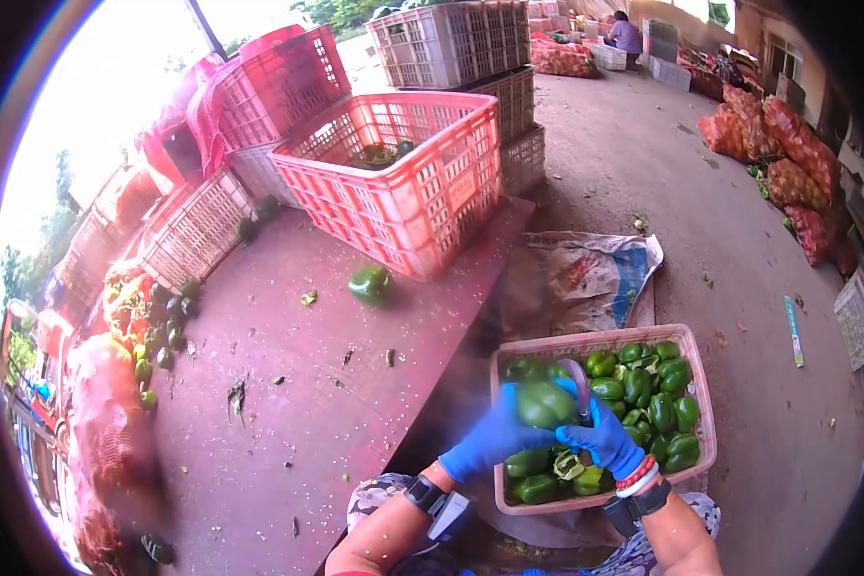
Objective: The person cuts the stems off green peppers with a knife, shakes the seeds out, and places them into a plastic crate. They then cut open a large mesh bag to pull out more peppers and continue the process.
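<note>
Above a pale pink crate (706,422) of green bell peppers, my blue-gloved left hand (494,440) is closed on a large green bell pepper (545,406), both smeared by motion. My right hand (605,440), also gloved in blue, is closed beside that pepper. A slim, curved purple-grey tool (580,382) stands up out of its fingers; blur hides its exact kind. Below the hands, among whole peppers (662,413), lies a pale green cut piece (567,466).
A reddish tabletop (288,384) on the left bears a lone pepper (370,285), scraps, a large pink crate (394,192) and filled net sacks (115,413). Stacked crates (451,48) rise behind. Onion-coloured sacks (787,144) line the right. A person (626,36) sits far back.
</note>
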`<action>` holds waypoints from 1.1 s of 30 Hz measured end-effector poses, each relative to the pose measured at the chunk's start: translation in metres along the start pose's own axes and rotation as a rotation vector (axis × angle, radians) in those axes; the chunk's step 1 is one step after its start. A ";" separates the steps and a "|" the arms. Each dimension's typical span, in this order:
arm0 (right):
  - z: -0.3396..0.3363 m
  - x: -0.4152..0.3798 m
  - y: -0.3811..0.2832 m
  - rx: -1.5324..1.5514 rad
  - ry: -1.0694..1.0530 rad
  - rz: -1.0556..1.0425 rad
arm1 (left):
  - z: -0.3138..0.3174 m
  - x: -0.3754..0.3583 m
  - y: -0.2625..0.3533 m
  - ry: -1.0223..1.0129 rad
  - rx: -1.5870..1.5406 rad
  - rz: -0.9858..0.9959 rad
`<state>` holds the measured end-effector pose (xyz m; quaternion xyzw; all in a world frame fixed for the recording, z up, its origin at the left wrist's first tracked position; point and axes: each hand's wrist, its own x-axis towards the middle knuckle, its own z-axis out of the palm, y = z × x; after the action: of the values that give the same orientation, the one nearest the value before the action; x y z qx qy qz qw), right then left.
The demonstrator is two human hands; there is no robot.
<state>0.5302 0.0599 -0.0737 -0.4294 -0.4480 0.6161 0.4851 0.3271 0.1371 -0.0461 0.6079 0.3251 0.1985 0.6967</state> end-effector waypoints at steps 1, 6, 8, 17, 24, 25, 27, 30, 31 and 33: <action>0.000 0.000 0.001 -0.002 -0.006 -0.009 | 0.003 0.001 -0.015 0.062 0.055 0.052; 0.000 0.006 -0.004 -0.126 -0.081 -0.121 | 0.005 -0.001 -0.020 0.091 0.196 0.106; 0.000 0.008 -0.010 -0.097 -0.127 -0.110 | 0.000 0.003 -0.028 -0.029 0.060 0.116; -0.004 -0.010 -0.022 0.166 -0.146 0.161 | -0.012 -0.003 -0.004 -0.165 -0.444 -0.185; -0.012 -0.007 -0.011 0.319 -0.161 0.147 | -0.014 0.005 -0.033 -0.204 -0.738 -0.117; -0.011 -0.008 -0.006 0.449 -0.119 0.115 | -0.017 0.006 -0.040 -0.189 -0.814 -0.112; -0.005 -0.012 0.003 0.708 -0.032 0.047 | -0.024 0.005 -0.052 -0.154 -0.963 -0.099; -0.013 -0.006 0.003 0.766 -0.095 -0.014 | -0.030 0.018 -0.051 0.092 -0.838 0.074; -0.017 -0.004 0.000 0.786 -0.119 -0.016 | -0.035 0.020 -0.049 0.212 -0.800 0.128; -0.020 -0.004 -0.020 0.701 -0.016 -0.021 | -0.052 0.019 -0.037 0.523 -0.440 0.377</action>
<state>0.5545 0.0616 -0.0590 -0.2275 -0.2174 0.7307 0.6058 0.3005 0.1804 -0.0884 0.4218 0.3240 0.5364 0.6553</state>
